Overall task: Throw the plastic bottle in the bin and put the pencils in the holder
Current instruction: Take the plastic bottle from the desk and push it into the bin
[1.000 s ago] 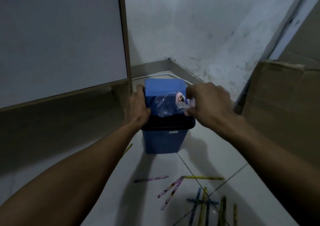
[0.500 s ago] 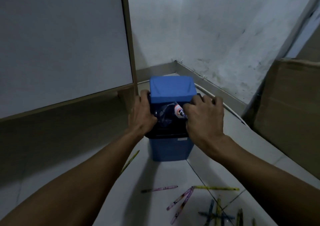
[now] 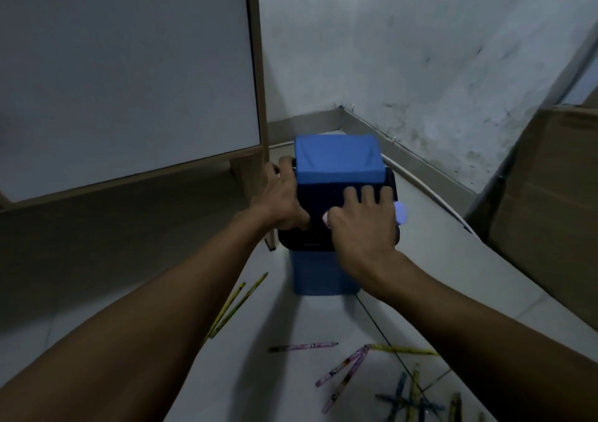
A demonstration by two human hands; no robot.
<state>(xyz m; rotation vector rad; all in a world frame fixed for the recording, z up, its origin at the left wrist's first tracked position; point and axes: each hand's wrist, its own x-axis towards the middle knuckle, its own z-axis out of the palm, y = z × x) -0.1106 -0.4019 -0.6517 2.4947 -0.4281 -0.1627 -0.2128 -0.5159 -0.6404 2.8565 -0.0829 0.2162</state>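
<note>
A blue bin (image 3: 323,276) with a dark rim and a raised blue lid (image 3: 336,158) stands on the floor in the corner. My left hand (image 3: 281,201) grips the bin's left rim. My right hand (image 3: 362,224) lies over the bin's opening with fingers spread, pressing the plastic bottle (image 3: 400,212) down. Only a pale end and a bit of label show beside the hand. Several coloured pencils (image 3: 302,346) lie scattered on the floor in front of the bin, and two yellow ones (image 3: 239,305) lie to its left. No holder is in view.
A white panel in a wooden frame (image 3: 129,81) stands close on the left, its leg beside the bin. A cardboard box (image 3: 550,201) fills the right side. A stained wall (image 3: 420,65) and a thin cable along the baseboard run behind the bin.
My right hand has pushed the bottle from above the rim down into the bin's opening, so most of it is now hidden. My left hand stays on the rim. The view has moved closer.
</note>
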